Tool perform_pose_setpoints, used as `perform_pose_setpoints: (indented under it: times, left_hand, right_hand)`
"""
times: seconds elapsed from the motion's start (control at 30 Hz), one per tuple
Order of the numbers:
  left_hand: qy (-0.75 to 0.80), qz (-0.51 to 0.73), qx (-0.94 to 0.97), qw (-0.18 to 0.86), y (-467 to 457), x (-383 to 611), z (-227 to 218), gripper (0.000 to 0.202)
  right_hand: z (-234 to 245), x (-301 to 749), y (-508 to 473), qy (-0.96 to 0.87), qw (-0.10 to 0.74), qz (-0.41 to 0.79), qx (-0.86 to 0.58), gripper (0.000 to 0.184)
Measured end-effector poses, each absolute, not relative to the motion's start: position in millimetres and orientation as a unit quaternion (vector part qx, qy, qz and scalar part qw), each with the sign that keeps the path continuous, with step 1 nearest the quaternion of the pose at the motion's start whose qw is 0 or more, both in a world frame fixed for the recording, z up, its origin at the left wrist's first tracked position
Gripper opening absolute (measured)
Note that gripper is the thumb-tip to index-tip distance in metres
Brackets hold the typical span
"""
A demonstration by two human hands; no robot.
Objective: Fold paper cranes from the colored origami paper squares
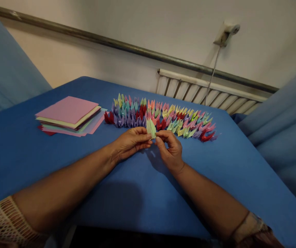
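A small pale green folded paper (pixel 151 128), long and pointed at the top, is held upright above the table between my two hands. My left hand (pixel 133 142) pinches its lower left side between thumb and fingers. On the other side, the thumb and forefinger of my right hand (pixel 170 148) close on its lower right edge. Fingertips cover the bottom of the folded paper. Just behind it stand rows of small folded paper cranes (pixel 186 120) in red, purple, pink, yellow, green and blue.
A stack of coloured paper sheets (pixel 67 109), pink on top, lies to the left on the blue tablecloth (pixel 106 203). Beyond the table are a wall rail (pixel 127 46), a radiator (pixel 202 89) and a socket with a cord (pixel 225 34). Blue curtains (pixel 289 127) hang at both sides.
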State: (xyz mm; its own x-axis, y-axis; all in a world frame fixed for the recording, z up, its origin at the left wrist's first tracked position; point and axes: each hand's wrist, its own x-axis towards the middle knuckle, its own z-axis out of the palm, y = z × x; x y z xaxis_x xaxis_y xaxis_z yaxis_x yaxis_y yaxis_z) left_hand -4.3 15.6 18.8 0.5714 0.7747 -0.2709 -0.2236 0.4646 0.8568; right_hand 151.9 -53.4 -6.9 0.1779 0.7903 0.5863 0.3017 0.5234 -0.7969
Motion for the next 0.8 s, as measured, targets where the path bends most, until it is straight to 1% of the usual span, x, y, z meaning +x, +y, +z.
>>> perform_pose_setpoints:
  times: [0.1, 0.17, 0.27, 0.33, 0.4, 0.47, 0.53, 0.6, 0.7, 0.8]
  left_hand:
    - [0.346, 0.321, 0.428, 0.771, 17.2, -4.4, 17.4, 0.025]
    - [0.355, 0.334, 0.46, 0.742, 17.8, -3.1, 16.1, 0.025]
    - [0.376, 0.369, 0.557, 0.642, 17.5, 0.4, 12.7, 0.022]
    - [0.382, 0.383, 0.617, 0.572, 15.9, 2.8, 10.2, 0.019]
    - [0.376, 0.388, 0.643, 0.542, 13.2, 4.3, 9.1, 0.018]
    - [0.362, 0.387, 0.634, 0.564, 9.5, 4.9, 10.7, 0.024]
    - [0.35, 0.375, 0.592, 0.621, 5.4, 4.6, 15.0, 0.034]
    - [0.339, 0.36, 0.537, 0.684, 1.7, 3.8, 20.5, 0.037]
    - [0.32, 0.351, 0.497, 0.726, -1.5, 3.5, 25.8, 0.036]
    - [0.315, 0.353, 0.495, 0.728, -1.8, 4.5, 25.3, 0.036]
  right_hand:
    - [-4.6, 152.7, -53.6, -0.621, 0.612, 0.177, -0.456, 0.016]
    - [-5.3, 152.8, -52.1, -0.62, 0.606, 0.178, -0.466, 0.015]
    - [-10.9, 151.8, -46.5, -0.602, 0.595, 0.193, -0.497, 0.01]
    - [-16.1, 150.7, -41.3, -0.568, 0.602, 0.234, -0.509, 0.011]
    - [-20.2, 150.5, -35.9, -0.517, 0.623, 0.317, -0.495, 0.015]
    - [-21.8, 151.8, -31.6, -0.464, 0.635, 0.408, -0.463, 0.02]
    - [-21.0, 154.6, -29.0, -0.421, 0.634, 0.493, -0.421, 0.023]
    - [-19.2, 158.0, -28.1, -0.392, 0.623, 0.559, -0.381, 0.024]
    - [-17.6, 162.2, -28.4, -0.369, 0.609, 0.613, -0.341, 0.023]
    - [-17.8, 164.0, -28.9, -0.356, 0.604, 0.636, -0.322, 0.022]
